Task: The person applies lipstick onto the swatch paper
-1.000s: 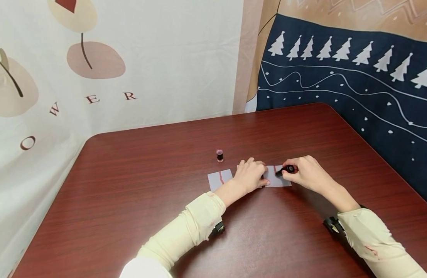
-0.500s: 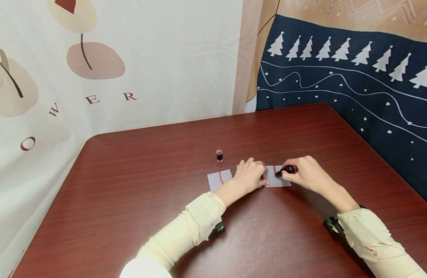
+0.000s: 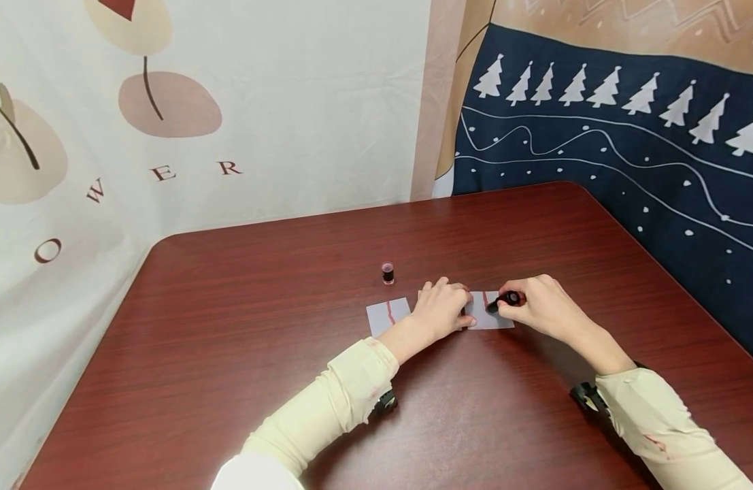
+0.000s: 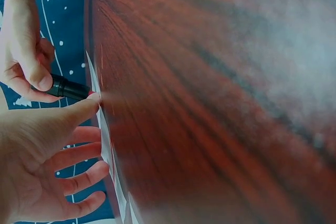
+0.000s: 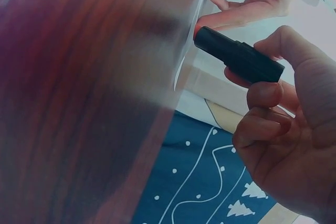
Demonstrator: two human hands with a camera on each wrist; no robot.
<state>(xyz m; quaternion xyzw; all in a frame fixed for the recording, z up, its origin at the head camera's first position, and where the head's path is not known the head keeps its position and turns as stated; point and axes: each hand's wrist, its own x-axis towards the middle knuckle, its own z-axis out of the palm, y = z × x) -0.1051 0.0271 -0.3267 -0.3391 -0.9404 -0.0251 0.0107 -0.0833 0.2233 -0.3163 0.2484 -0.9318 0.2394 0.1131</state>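
In the head view, my right hand pinches a black lipstick tube between thumb and fingers. Its red tip, seen in the right wrist view, meets the right-hand white paper, where a short red line runs down from the top edge. My left hand lies flat-fingered over the papers, its thumb pressing the near left part of that same sheet. Another white paper, bearing a wavy red line, lies to the left, partly behind my wrist. Paper also shows under the left palm, mostly hidden.
A small clear-and-black cylinder, resembling a lipstick cap, stands upright beyond the papers. The brown wooden table has hanging cloths at its far and right edges: a white printed one and a dark blue one with trees.
The lipstick has shifted very slightly, if at all, along the red line on the right-hand paper. Both hands hold nearly the same position.
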